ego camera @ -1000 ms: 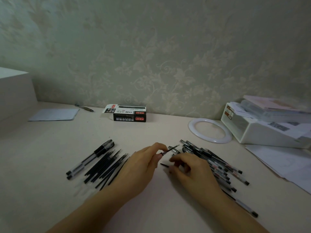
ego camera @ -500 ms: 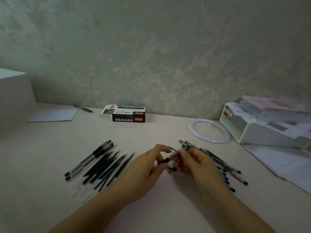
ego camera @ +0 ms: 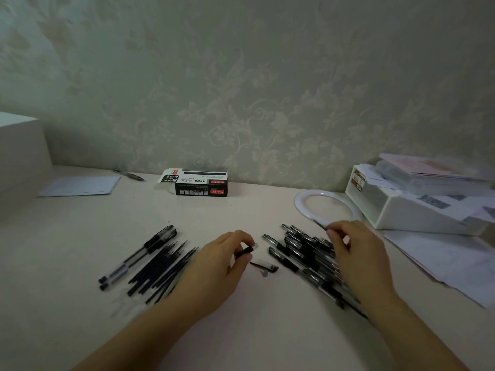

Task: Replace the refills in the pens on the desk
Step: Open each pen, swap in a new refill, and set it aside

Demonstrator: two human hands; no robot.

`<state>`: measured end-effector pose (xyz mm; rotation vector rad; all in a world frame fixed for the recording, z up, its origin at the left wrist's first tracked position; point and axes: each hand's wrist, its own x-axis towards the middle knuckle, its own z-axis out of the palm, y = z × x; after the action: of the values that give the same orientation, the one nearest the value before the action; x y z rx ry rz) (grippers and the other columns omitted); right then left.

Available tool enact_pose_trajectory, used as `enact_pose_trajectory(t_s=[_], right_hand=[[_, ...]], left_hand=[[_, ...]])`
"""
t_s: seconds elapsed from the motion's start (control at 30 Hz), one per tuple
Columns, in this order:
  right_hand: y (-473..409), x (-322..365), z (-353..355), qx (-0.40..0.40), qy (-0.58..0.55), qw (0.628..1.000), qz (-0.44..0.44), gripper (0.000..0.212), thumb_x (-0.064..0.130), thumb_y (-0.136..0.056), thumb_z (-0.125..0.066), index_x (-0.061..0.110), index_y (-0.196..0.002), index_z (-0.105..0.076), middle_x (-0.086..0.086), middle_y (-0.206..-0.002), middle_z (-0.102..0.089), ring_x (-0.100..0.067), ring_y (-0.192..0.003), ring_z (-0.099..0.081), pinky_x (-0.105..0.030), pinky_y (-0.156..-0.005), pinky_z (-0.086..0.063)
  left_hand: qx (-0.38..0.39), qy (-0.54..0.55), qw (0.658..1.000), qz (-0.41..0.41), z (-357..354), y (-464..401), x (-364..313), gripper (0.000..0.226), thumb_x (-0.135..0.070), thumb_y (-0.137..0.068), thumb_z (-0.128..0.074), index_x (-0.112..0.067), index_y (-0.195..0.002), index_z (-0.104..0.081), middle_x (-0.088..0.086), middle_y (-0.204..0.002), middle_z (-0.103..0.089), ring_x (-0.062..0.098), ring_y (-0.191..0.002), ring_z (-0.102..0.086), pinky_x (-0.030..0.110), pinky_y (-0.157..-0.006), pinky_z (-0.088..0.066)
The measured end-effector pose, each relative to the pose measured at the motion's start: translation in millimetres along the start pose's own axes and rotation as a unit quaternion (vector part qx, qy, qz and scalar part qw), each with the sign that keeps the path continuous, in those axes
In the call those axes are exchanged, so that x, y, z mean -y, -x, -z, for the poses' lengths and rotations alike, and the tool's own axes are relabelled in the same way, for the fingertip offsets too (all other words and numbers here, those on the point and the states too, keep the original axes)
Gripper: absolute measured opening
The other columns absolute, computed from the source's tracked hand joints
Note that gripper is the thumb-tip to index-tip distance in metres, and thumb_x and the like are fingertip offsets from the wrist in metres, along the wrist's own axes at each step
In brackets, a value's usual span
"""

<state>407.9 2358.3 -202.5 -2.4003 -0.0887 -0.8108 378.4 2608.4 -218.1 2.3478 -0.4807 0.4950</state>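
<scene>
- We pinch a short black pen piece in the left hand, at the centre of the frame.
- The right hand pinches a thin dark refill, raised over the heap of black capped pens at right centre.
- We judge the pen is apart; next, the refill tip must line up with the barrel.
- Loose dark refills lie at left centre; a black-and-white refill box stands behind.
</scene>
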Motion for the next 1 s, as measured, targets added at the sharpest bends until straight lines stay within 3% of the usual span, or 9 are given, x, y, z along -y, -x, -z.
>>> enact_pose_trajectory(t_s=[0.07,0.13,0.2,0.33,0.5,0.67,0.87,1.0], right_hand=[[1.3,-6.2,-0.9,0.021,0.085,0.996,0.005,0.009,0.018,-0.094,-0.063,0.017,-0.091,-0.071,0.005,-0.084,-0.063,-0.019,-0.076,-0.056,-0.037,-0.070,-0.048],[2.0,-8.6,-0.4,0.032,0.125,0.992,-0.008,0.009,0.018,-0.093,-0.064,0.018,-0.090,-0.073,0.002,-0.088,-0.068,-0.023,-0.078,-0.058,-0.041,-0.074,-0.049],[2.3,-8.6,0.0,0.036,0.145,0.989,-0.016,0.010,0.019,-0.093,-0.063,0.019,-0.091,-0.073,0.001,-0.090,-0.070,-0.025,-0.079,-0.059,-0.040,-0.075,-0.048],[2.5,-9.0,-1.3,0.062,0.177,0.982,-0.032,0.018,0.024,-0.098,-0.055,0.021,-0.095,-0.073,0.002,-0.092,-0.070,-0.024,-0.082,-0.060,-0.038,-0.076,-0.045],[1.6,-10.0,-2.1,0.073,0.178,0.980,-0.040,0.025,0.032,-0.099,-0.051,0.019,-0.094,-0.072,0.000,-0.089,-0.068,-0.023,-0.081,-0.060,-0.039,-0.076,-0.048],[3.4,-2.7,-2.7,0.058,0.134,0.989,-0.012,0.025,0.038,-0.097,-0.053,0.023,-0.096,-0.072,0.004,-0.094,-0.067,-0.021,-0.082,-0.059,-0.042,-0.077,-0.049],[11.6,19.3,-7.6,0.021,0.050,0.995,0.084,0.014,0.028,-0.093,-0.063,0.019,-0.088,-0.072,0.006,-0.083,-0.065,-0.018,-0.076,-0.057,-0.044,-0.072,-0.051],[21.1,30.3,-16.5,0.043,0.023,0.990,0.131,0.009,0.023,-0.091,-0.066,0.019,-0.088,-0.072,0.008,-0.082,-0.065,-0.019,-0.076,-0.057,-0.043,-0.071,-0.049]], left_hand=[[-0.014,-0.024,0.999,0.021,1.9,-0.1,2.3,0.011,-0.030,-0.095,-0.055,-0.032,-0.106,-0.057,-0.022,-0.090,-0.054,-0.008,-0.074,-0.052,0.010,-0.061,-0.040],[-0.033,-0.065,0.996,0.058,4.4,-0.2,5.2,0.011,-0.031,-0.094,-0.056,-0.029,-0.105,-0.058,-0.018,-0.093,-0.056,-0.001,-0.074,-0.053,0.015,-0.066,-0.045],[-0.053,-0.104,0.987,0.115,8.6,-0.4,8.7,0.010,-0.032,-0.094,-0.056,-0.027,-0.101,-0.060,-0.014,-0.091,-0.056,0.004,-0.078,-0.054,0.027,-0.070,-0.050],[-0.036,-0.174,0.965,0.191,17.0,0.7,12.2,0.016,-0.037,-0.092,-0.055,-0.025,-0.101,-0.059,-0.010,-0.088,-0.047,0.010,-0.075,-0.051,0.025,-0.062,-0.043],[0.024,-0.230,0.946,0.227,21.1,3.5,8.0,0.033,-0.051,-0.089,-0.056,-0.026,-0.110,-0.052,-0.008,-0.096,-0.043,0.011,-0.081,-0.052,0.024,-0.064,-0.042],[0.044,-0.268,0.933,0.235,31.5,5.3,5.4,0.030,-0.047,-0.090,-0.056,-0.024,-0.107,-0.047,-0.007,-0.103,-0.050,0.011,-0.087,-0.055,0.025,-0.069,-0.048],[0.079,-0.310,0.914,0.249,43.3,3.9,10.6,0.024,-0.039,-0.093,-0.055,-0.023,-0.082,-0.041,-0.008,-0.081,-0.047,0.011,-0.074,-0.049,0.024,-0.060,-0.038],[0.067,-0.329,0.909,0.246,37.8,3.6,11.7,0.022,-0.033,-0.097,-0.048,-0.023,-0.079,-0.039,-0.009,-0.070,-0.039,0.011,-0.067,-0.046,0.024,-0.054,-0.034]])
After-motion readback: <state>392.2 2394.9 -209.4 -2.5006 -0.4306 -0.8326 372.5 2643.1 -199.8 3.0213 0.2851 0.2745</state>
